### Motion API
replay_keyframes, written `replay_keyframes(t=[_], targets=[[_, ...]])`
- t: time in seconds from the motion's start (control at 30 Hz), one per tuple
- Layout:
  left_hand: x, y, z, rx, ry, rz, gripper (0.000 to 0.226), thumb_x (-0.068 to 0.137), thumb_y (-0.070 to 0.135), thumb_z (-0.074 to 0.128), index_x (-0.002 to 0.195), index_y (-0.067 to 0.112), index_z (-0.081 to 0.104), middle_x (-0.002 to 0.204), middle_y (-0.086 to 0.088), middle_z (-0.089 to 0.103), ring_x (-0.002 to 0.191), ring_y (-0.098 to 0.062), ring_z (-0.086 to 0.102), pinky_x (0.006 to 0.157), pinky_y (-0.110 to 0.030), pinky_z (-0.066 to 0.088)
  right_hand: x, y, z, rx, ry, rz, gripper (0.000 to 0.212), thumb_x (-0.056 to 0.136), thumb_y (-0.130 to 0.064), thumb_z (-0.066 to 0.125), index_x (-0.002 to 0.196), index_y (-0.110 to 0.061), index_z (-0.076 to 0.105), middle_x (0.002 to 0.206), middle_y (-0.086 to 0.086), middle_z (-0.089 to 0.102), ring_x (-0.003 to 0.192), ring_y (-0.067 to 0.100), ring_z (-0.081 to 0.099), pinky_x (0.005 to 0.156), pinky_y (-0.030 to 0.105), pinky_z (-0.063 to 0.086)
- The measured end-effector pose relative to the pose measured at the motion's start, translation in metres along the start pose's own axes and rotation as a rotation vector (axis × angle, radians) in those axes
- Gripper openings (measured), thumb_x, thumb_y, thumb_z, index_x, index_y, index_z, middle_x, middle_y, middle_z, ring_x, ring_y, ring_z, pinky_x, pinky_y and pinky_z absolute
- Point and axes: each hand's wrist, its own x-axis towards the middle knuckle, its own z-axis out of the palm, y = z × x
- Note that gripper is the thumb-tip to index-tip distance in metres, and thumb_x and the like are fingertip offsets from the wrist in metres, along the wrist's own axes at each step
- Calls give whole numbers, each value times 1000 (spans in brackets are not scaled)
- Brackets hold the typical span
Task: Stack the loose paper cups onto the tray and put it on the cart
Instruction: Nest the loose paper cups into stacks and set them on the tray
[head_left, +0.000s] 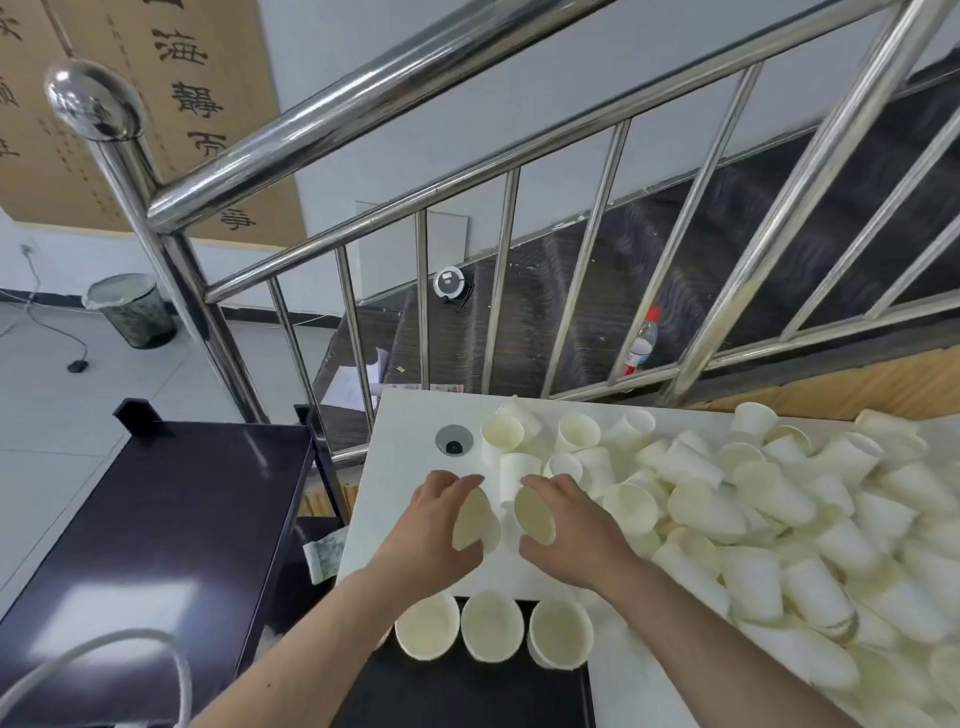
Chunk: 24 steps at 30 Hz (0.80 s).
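Three upright cups (491, 626) sit closest on the dark tray (467, 691). Just past them each grip holds one cup, left hand (439, 525) and right hand (569, 525), mouths facing each other, axes roughly in line. Loose pile (779, 509) spreads right across the surface (410, 426).

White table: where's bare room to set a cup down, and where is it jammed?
Bare strip along the white table's left edge, around the round grommet and left of the left hand. A smaller patch lies between both hands and the three upright cups. Crowded: everything beyond the right hand, under the loose cup pile.
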Motion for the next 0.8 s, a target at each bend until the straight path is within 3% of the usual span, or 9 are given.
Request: replay_keyframes(t=[0.2,0.57,0.67,0.8], targets=[[-24,27,19,42,-76,10,74,79,36,65,144,31,31,128,9,37,120,-12,40,93,-18,35,-43,20,-13,61,-120,-54,76,79,-36,62,147,-38,27,139,-13,30,126,10,40,99,26,42],[-46,35,49,224,-243,-39,78,74,35,67,144,31,31,135,8,37,123,-14,42,95,-26,39,-75,36,7,-7,-233,-81,78,79,-36,65,147,-35,28,135,-10,33,120,13,45,95,27,45],[-49,34,57,322,-259,-34,79,75,39,67,145,31,30,141,8,36,125,-16,41,104,-30,30,-76,35,19,-41,-239,-85,80,79,-36,67,148,-34,26,138,-7,33,126,15,43,99,31,43],[-51,29,68,437,-310,-57,86,74,47,68,147,33,24,148,7,29,136,-18,32,118,-47,8,-76,34,36,-97,-238,-86,85,79,-37,69,151,-28,23,145,-4,30,133,17,36,101,36,42]])
